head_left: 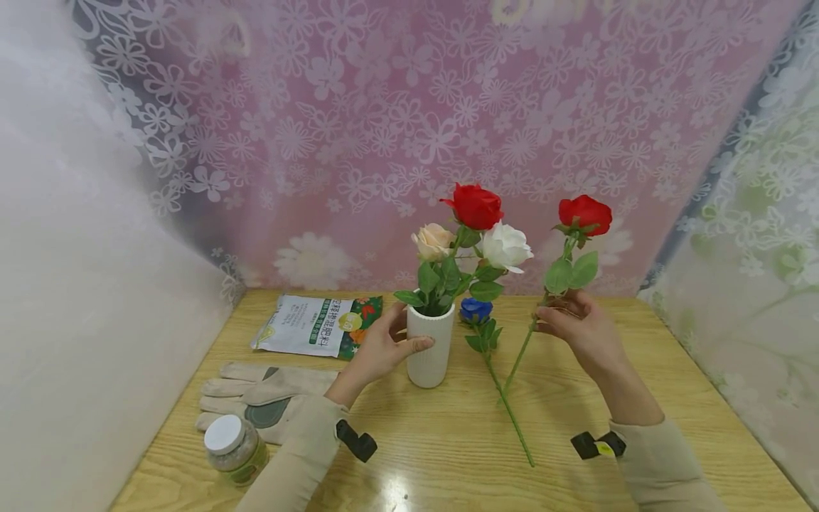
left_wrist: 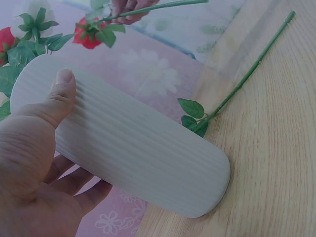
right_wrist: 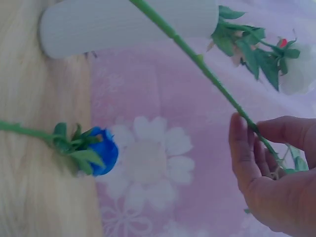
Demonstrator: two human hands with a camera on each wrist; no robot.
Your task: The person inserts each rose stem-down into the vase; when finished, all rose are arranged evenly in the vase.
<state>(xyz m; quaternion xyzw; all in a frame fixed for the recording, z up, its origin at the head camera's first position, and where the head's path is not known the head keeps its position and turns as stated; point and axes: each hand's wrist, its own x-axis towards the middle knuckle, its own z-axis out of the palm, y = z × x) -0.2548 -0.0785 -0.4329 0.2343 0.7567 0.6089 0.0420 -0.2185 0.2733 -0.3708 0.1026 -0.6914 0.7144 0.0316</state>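
A white ribbed vase point(head_left: 427, 353) stands upright on the table, holding a red rose point(head_left: 475, 206), a white rose point(head_left: 506, 247) and a peach rose point(head_left: 433, 242). My left hand point(head_left: 382, 350) grips the vase from its left side, thumb across the front, as the left wrist view also shows. To the right, my right hand point(head_left: 585, 331) pinches the green stem of a second red rose point(head_left: 585, 215), bloom up, its stem slanting down to the left. A blue rose point(head_left: 476, 311) lies on the table between the vase and that hand.
A fertilizer packet point(head_left: 313, 326) lies at the back left. Beige work gloves point(head_left: 256, 395) are in front of it, with a white-lidded jar point(head_left: 235, 449) near my left forearm. A floral curtain point(head_left: 397, 142) hangs behind the wooden table point(head_left: 448, 455).
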